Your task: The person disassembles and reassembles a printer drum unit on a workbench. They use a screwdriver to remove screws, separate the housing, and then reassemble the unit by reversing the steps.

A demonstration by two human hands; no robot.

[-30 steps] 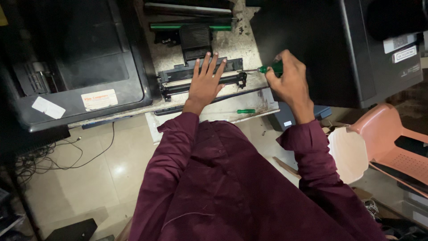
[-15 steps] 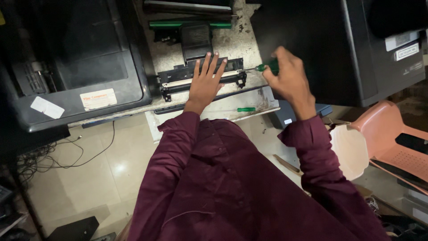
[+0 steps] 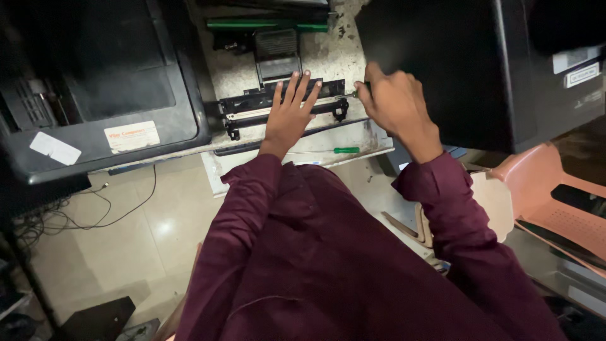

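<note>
Right hand [image 3: 394,104] shifted left; left hand [image 3: 287,113] flat on cartridge [image 3: 252,110].

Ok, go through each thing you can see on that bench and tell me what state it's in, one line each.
Left hand: flat, fingers spread, pressing on the long black cartridge.
Right hand: closed around a screwdriver, tip at the cartridge's right end.
Long black cartridge: lying across the bench, held down.
Green-handled screwdriver: lying loose at the bench edge, untouched.
Printer: on the left, sitting closed.
Pink plastic chair: standing at the right.
</note>
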